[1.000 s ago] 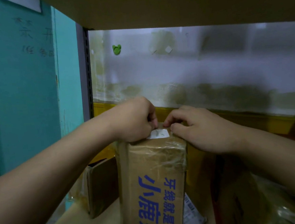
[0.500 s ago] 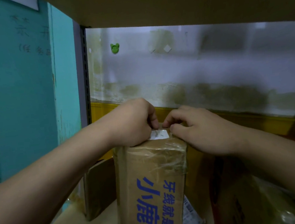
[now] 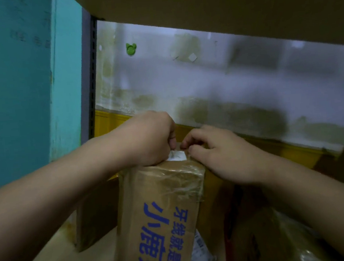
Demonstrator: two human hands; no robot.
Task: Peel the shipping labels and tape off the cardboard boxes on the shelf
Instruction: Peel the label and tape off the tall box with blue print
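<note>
A tall cardboard box (image 3: pixel 161 217) with blue printed characters stands upright on the shelf, its upper part wrapped in clear tape (image 3: pixel 177 177). A small white label (image 3: pixel 177 156) sits on its top edge. My left hand (image 3: pixel 147 138) is curled over the box's top left corner, fingers against the label's left side. My right hand (image 3: pixel 220 153) is curled at the top right corner, fingertips pinching at the label's right edge. What lies under the fingers is hidden.
A darker cardboard box (image 3: pixel 95 214) stands behind at the left, more boxes (image 3: pixel 268 236) and a plastic-wrapped parcel lie at the right. A crumpled label (image 3: pixel 201 253) lies by the box's foot. The shelf board above (image 3: pixel 219 7) hangs low. A teal panel (image 3: pixel 19 90) is at left.
Both hands stay at the box's top edge with small finger movements on the label. The view has shifted slightly, the box sitting a little lower and to the left.
</note>
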